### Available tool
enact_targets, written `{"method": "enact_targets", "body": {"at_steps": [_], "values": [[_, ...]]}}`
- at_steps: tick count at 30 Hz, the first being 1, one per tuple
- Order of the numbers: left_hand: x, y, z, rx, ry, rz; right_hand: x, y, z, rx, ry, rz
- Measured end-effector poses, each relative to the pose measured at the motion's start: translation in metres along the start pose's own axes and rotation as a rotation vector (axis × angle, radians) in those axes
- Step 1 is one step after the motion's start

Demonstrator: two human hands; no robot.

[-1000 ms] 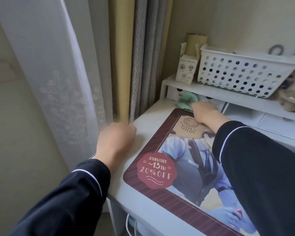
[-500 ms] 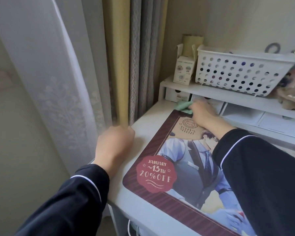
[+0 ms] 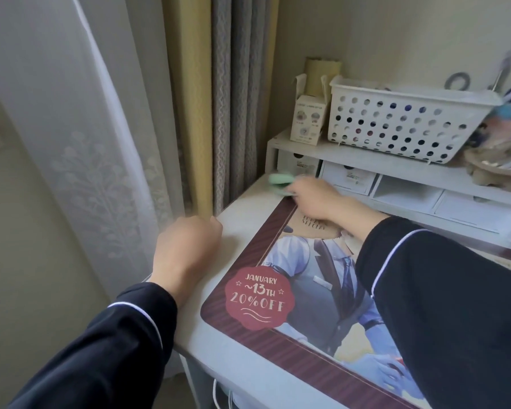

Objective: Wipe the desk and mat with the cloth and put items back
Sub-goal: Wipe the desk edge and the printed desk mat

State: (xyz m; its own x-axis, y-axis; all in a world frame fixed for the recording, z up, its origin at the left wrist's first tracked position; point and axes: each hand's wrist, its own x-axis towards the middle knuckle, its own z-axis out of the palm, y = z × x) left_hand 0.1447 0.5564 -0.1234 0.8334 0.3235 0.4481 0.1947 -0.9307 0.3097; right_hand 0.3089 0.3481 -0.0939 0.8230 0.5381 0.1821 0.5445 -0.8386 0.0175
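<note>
**A:** Right hand (image 3: pixel 313 196) pinching the green cloth (image 3: pixel 281 183), pressed down on the bare worktop (image 3: pixel 242 231) at the far left corner, just past the mat (image 3: pixel 278 314) corner. Blurred, so probably mid-swipe. Left hand (image 3: pixel 186 246) curled into a loose fist, nothing in it as far as can be seen, parked on the left worktop edge. Guessing a brace for the long reach across.

**B:** Makes sense. Much room back there?

**A:** Not really. Cloth almost touching the front of the small drawers (image 3: pixel 348 178) under the shelf (image 3: pixel 366 160), curtain (image 3: pixel 233 113) hanging right beside the corner. Only a narrow bare strip between mat edge and worktop edge along the left.

**B:** So short strokes, pulled back toward the body?

**A:** Probably. Open room mostly over the mat itself, nothing lying on it but the right sleeve. Basket (image 3: pixel 401 125) and little box (image 3: pixel 306 119) up on the shelf, out of the way.

**B:** Far along?

**A:** Hard to say. Corner in hand now; can't tell whether the mat has had its wipe. No stray items in view waiting to go back.
</note>
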Motion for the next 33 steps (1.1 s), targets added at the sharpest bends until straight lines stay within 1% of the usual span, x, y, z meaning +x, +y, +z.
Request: {"method": "enact_targets", "body": {"at_steps": [2,3,4,5,6,7,9,10,11,12,13,14,15,16,18,19,20,21,22,23,25,26,27,28,29,30,31,32,33], "values": [[0.0,0.0,0.0,-0.003,0.001,0.003,-0.018,-0.035,0.002,0.116,-0.021,-0.288],[-0.001,0.0,0.0,-0.004,0.0,0.001,-0.026,-0.045,0.004,0.141,-0.047,-0.393],[-0.001,0.0,-0.001,-0.003,-0.001,-0.001,-0.028,-0.047,0.005,0.152,-0.068,-0.431],[-0.001,0.001,-0.001,-0.005,0.0,0.001,-0.026,-0.04,0.003,0.149,-0.064,-0.395],[-0.001,0.001,-0.002,-0.006,0.002,0.005,-0.021,-0.026,0.0,0.121,-0.047,-0.296],[-0.003,0.002,-0.002,-0.01,0.005,0.008,-0.016,-0.008,-0.003,0.064,-0.039,-0.16],[-0.003,0.002,-0.002,-0.013,0.01,0.007,-0.013,0.034,-0.008,-0.082,-0.052,0.185],[-0.003,0.002,-0.002,-0.016,0.011,0.007,-0.016,0.048,-0.008,-0.109,-0.073,0.354],[-0.003,0.002,-0.002,-0.022,0.013,0.007,-0.017,0.054,-0.008,-0.101,-0.099,0.462],[-0.002,0.002,-0.002,-0.024,0.014,0.006,-0.017,0.047,-0.007,-0.072,-0.104,0.492],[-0.001,0.002,-0.002,-0.027,0.014,0.007,-0.017,0.032,-0.006,-0.029,-0.097,0.475],[-0.001,0.001,-0.001,-0.026,0.015,0.009,-0.016,0.01,-0.005,0.043,-0.087,0.41],[-0.001,0.001,-0.001,-0.023,0.016,0.014,-0.019,-0.014,-0.003,0.138,-0.087,0.283],[-0.002,0.001,-0.001,-0.02,0.017,0.019,-0.027,-0.04,-0.002,0.231,-0.1,0.105],[-0.002,0.001,-0.002,-0.009,0.019,0.041,-0.054,-0.081,-0.002,0.294,-0.149,-0.267],[-0.002,0.0,-0.002,-0.006,0.018,0.052,-0.063,-0.089,-0.001,0.311,-0.157,-0.383],[-0.003,0.0,-0.002,-0.006,0.021,0.058,-0.065,-0.087,-0.004,0.306,-0.154,-0.421],[-0.003,0.0,-0.002,-0.007,0.025,0.057,-0.062,-0.078,-0.006,0.271,-0.146,-0.377],[-0.003,0.0,-0.001,-0.011,0.029,0.052,-0.056,-0.064,-0.007,0.198,-0.127,-0.287],[-0.003,0.0,-0.001,-0.018,0.035,0.047,-0.05,-0.048,-0.01,0.107,-0.107,-0.159],[-0.002,-0.001,0.0,-0.028,0.047,0.041,-0.041,-0.015,-0.012,-0.003,-0.07,0.204],[-0.002,-0.001,0.0,-0.031,0.051,0.042,-0.039,-0.006,-0.012,0.014,-0.073,0.388],[-0.003,-0.001,0.0,-0.036,0.052,0.044,-0.039,-0.007,-0.011,0.049,-0.09,0.521],[-0.003,0.0,-0.001,-0.042,0.053,0.043,-0.041,-0.019,-0.011,0.065,-0.107,0.556],[-0.003,0.0,-0.002,-0.049,0.052,0.039,-0.045,-0.037,-0.012,0.06,-0.126,0.5],[-0.003,-0.001,-0.003,-0.057,0.051,0.031,-0.05,-0.059,-0.012,0.072,-0.099,0.347],[-0.004,-0.001,-0.005,-0.066,0.052,0.019,-0.062,-0.08,-0.009,0.112,-0.048,0.118],[-0.003,0.0,-0.006,-0.081,0.056,0.001,-0.081,-0.1,-0.009,0.154,-0.031,-0.154],[-0.003,-0.001,-0.007,-0.106,0.068,-0.029,-0.101,-0.114,-0.012,0.227,-0.068,-0.395]]}}
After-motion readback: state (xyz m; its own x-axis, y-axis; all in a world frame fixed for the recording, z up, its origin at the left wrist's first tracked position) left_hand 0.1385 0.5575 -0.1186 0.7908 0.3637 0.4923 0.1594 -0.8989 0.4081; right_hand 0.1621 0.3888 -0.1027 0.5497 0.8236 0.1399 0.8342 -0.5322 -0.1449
